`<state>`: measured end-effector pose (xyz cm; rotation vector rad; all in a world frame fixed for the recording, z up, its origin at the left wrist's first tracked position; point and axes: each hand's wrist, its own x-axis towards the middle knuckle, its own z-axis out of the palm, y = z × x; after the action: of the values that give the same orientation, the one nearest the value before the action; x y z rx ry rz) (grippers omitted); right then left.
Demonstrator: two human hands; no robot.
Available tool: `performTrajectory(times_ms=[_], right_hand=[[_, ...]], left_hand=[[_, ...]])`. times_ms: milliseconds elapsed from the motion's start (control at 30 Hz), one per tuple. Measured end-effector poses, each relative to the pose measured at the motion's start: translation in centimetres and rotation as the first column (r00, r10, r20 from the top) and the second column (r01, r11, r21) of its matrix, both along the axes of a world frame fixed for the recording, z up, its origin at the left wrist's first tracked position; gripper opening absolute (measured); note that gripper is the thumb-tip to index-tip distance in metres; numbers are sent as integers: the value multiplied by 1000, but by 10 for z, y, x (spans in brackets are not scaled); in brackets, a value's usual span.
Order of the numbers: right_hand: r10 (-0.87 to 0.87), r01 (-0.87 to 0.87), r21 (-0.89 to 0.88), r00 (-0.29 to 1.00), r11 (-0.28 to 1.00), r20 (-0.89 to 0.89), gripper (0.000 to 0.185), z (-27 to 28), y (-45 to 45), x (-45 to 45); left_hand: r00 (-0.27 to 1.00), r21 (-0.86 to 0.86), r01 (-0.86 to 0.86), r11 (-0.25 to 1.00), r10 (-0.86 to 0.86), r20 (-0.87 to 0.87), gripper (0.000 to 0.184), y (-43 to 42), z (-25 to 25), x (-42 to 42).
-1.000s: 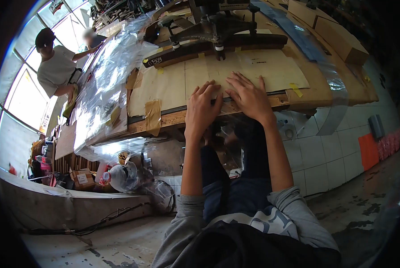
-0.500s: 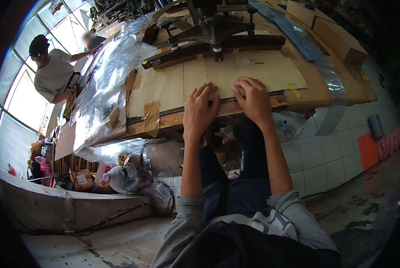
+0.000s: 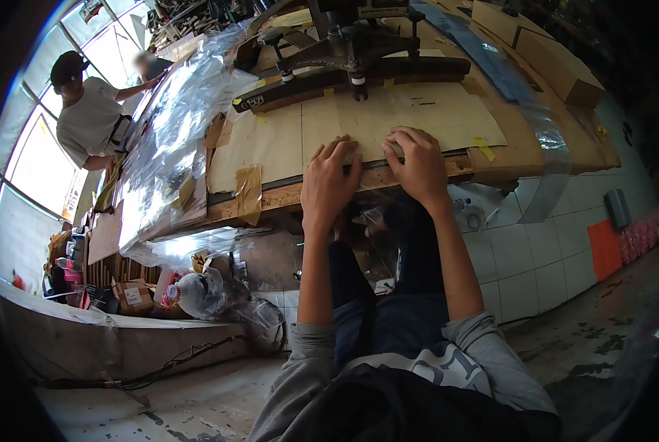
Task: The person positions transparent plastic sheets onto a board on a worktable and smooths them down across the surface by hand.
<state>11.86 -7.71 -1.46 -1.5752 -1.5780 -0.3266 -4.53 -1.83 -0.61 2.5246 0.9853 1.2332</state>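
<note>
My left hand (image 3: 330,177) rests on the front edge of a pale sheet (image 3: 270,151) laid over the wooden table (image 3: 285,196). Its fingers are loosely bent, the thumb stands apart, and no object shows in it. To its right, my right hand (image 3: 418,158) lies on the same edge, fingers bent and thumb apart, holding nothing visible. The undersides of both hands are hidden. Beyond them a dark metal machine frame (image 3: 355,55) stands over a long dark curved bar (image 3: 418,71), which lies across the sheet.
Clear plastic film (image 3: 171,125) covers the table's left side. Cardboard boxes (image 3: 558,62) and a blue strip (image 3: 469,44) lie at the right. Brown tape (image 3: 248,194) hangs over the front edge. A co-worker (image 3: 90,110) stands at the left, another person (image 3: 151,68) farther back.
My hands have stayed in the same place. At the left, the co-worker has shifted slightly, with the head higher and the near hand lower.
</note>
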Motion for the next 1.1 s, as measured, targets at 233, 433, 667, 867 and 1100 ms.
performTrajectory(times_ms=[233,433,667,867,1100], right_hand=[[-2,2,-14,1000,1000,-6,18,0,-1,-1],[-2,2,-7,1000,1000,-8,17,0,-1,-1],[0,0,0,1000,1000,-1,17,0,-1,0],[-1,1,0,1000,1000,-9,16,1,-1,-1],[-4,4,5,1000,1000,-5,16,1,-1,-1]], left_hand=[[1000,-42,-11,999,10,-5,23,-2,2,0],[1000,-11,-4,1000,4,10,23,-2,0,1],[1000,-42,1,999,0,14,23,-3,1,2],[1000,-45,5,999,-4,13,23,-3,2,1],[1000,-31,-5,1000,5,7,23,-3,2,1]])
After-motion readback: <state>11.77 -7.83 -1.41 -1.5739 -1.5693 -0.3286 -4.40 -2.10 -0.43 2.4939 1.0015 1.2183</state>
